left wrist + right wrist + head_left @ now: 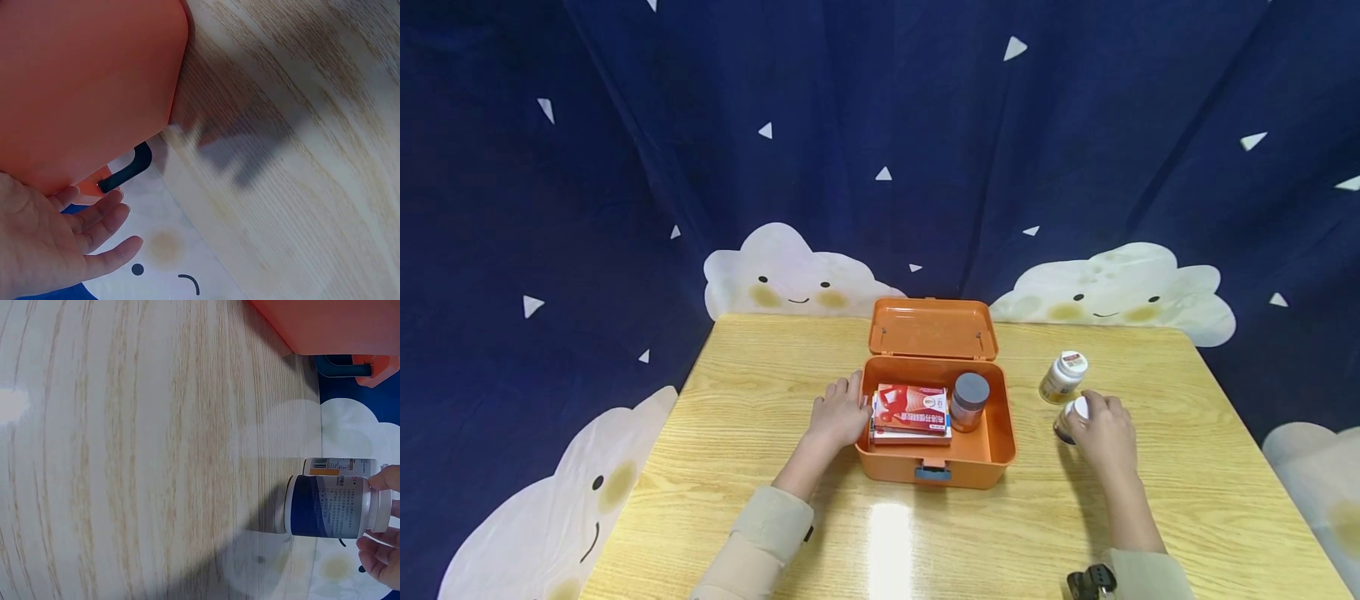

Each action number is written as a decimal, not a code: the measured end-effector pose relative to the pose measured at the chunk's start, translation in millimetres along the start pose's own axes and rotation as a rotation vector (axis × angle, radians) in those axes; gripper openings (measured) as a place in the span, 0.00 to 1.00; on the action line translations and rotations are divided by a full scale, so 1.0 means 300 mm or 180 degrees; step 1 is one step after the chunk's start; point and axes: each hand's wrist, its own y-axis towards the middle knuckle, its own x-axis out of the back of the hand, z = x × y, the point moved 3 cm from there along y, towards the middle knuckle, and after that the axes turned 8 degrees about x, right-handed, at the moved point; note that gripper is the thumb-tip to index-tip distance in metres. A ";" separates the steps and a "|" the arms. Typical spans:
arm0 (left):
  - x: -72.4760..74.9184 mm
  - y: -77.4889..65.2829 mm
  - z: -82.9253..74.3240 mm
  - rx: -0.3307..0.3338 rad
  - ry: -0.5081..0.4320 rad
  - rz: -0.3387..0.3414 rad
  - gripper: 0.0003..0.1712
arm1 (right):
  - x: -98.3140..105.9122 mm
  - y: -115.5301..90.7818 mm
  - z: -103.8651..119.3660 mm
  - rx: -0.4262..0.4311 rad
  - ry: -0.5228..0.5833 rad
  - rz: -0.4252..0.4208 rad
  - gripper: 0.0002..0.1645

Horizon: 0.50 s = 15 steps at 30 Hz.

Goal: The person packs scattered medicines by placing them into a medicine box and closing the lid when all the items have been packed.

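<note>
An orange medicine box stands on the table with its lid raised. Inside lie stacked medicine cartons, a red one on top, beside an orange jar with a grey cap. At the box's left rim, my left hand holds the wall, thumb over the edge and the other fingers loosely bent outside. My right hand pinches the white cap of a pill bottle with a dark blue and white label. Right behind that bottle is another white pill bottle.
The wooden table extends to both sides of the box. A dark blue curtain with white cloud faces hangs behind it. The box's blue-grey front latch faces me.
</note>
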 end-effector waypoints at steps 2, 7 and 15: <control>0.001 0.000 -0.001 -0.0003 0.0003 0.0001 0.34 | 0.001 0.001 0.001 0.0013 -0.0010 -0.0010 0.26; 0.002 0.000 -0.001 -0.0002 0.0018 0.0012 0.34 | 0.004 0.003 0.003 0.0010 -0.0047 -0.0061 0.25; 0.001 -0.001 -0.002 0.0001 0.0017 0.0009 0.33 | 0.010 0.001 0.006 0.0000 -0.0047 -0.0093 0.24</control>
